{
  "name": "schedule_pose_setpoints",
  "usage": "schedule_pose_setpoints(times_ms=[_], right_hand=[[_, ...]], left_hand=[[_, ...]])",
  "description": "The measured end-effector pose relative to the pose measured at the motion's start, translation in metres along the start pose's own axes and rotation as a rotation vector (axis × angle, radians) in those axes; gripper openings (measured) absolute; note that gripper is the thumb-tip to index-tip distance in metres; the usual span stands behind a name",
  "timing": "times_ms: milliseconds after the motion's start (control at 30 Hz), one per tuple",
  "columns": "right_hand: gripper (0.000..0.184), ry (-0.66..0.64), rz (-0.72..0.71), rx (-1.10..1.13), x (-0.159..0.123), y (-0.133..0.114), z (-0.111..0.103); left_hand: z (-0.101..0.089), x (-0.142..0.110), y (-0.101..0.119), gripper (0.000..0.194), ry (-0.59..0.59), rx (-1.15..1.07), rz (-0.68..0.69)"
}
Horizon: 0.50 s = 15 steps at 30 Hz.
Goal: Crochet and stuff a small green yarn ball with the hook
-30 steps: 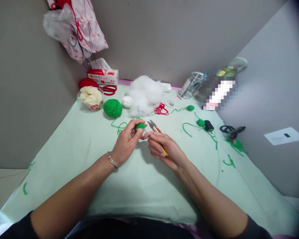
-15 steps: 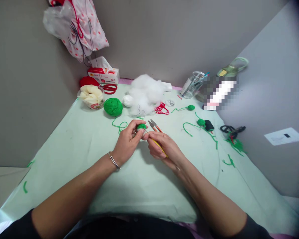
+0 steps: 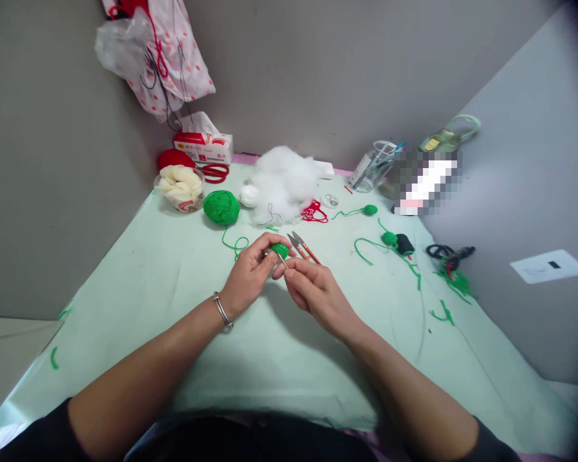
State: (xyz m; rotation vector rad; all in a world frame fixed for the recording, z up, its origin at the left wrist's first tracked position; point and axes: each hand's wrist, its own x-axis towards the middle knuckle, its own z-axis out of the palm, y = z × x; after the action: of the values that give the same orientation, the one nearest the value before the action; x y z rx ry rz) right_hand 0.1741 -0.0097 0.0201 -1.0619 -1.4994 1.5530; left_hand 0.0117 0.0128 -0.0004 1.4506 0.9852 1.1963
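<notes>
Between the thumb and fingers of my left hand (image 3: 256,266) is a small green crochet piece (image 3: 280,250). My right hand (image 3: 319,290) is closed around a crochet hook (image 3: 283,261), whose metal end meets the near side of the piece; its handle is hidden in the palm. Thread snips (image 3: 302,246) with orange handles lie on the table just beyond my hands. A green yarn ball (image 3: 221,207) rests further left, and its loose strand (image 3: 235,245) runs toward my left hand.
White stuffing (image 3: 284,179) is heaped at the back middle. Left of it stand a tub (image 3: 180,189), red scissors (image 3: 216,172) and a tissue box (image 3: 203,148). A clear cup (image 3: 376,167), small green crochet balls (image 3: 389,239) and yarn scraps (image 3: 443,313) are on the right.
My right hand has rolled over, hiding the hook's yellow handle that showed before. The green piece has been tilted, so more of its rounded green side shows. The view has shifted slightly.
</notes>
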Motion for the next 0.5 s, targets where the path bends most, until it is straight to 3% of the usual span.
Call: schedule_pose_setpoints(times_ms=[100, 167, 233, 267, 300, 400, 433, 500], right_hand=[[0.025, -0.300, 0.231, 0.431, -0.001, 0.000, 0.002], [0.029, -0.590, 0.336, 0.513, -0.005, 0.000, 0.008], [0.033, -0.731, 0.323, 0.482, -0.009, -0.001, 0.012], [0.032, -0.672, 0.264, 0.453, -0.009, -0.001, 0.012], [0.030, -0.529, 0.184, 0.414, -0.008, -0.001, 0.010], [0.018, 0.055, -0.018, 0.256, 0.002, 0.000, -0.001], [0.018, 0.177, -0.030, 0.212, 0.006, 0.001, -0.005], [0.024, 0.268, -0.004, 0.152, 0.012, 0.003, -0.010]], left_hand=[[-0.007, 0.006, -0.005, 0.015, 0.107, 0.014, 0.014], [-0.013, 0.012, -0.009, 0.015, 0.188, 0.000, 0.000], [-0.019, 0.016, -0.011, 0.015, 0.230, -0.047, -0.028], [-0.020, 0.018, -0.011, 0.016, 0.230, -0.080, -0.046], [-0.020, 0.018, -0.010, 0.016, 0.219, -0.116, -0.065], [-0.013, 0.014, -0.004, 0.017, 0.143, -0.222, -0.121], [-0.009, 0.012, -0.003, 0.017, 0.116, -0.251, -0.134], [-0.002, 0.008, -0.001, 0.019, 0.084, -0.291, -0.144]])
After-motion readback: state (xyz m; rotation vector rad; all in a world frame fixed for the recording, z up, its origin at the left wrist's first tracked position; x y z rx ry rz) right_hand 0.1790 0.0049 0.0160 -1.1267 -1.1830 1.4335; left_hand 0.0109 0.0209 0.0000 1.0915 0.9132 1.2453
